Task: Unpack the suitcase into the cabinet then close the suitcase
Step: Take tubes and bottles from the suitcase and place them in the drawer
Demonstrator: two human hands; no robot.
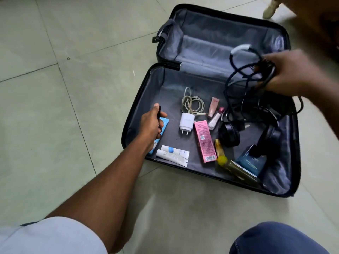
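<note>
A black suitcase [135, 99] lies open on the tiled floor, grey lining showing. My right hand [291, 74] grips a bundle of black cable [238, 74], lifted above the right side of the case. My left hand [152, 125] is closed around a small black object at the case's left edge, over a blue tube [165, 124]. Inside lie a white charger [186, 123] with its coiled cable [192, 103], a pink box [203, 141], two white tubes [174, 155], small cosmetics tubes [214, 110], black headphones [231, 133], a yellow-capped bottle [236, 169] and a blue box [251, 160].
Pale green floor tiles [64, 88] surround the case. A wooden furniture piece with a pale foot [270, 10] stands at the top right. My knee in blue jeans [275, 239] is at the bottom right.
</note>
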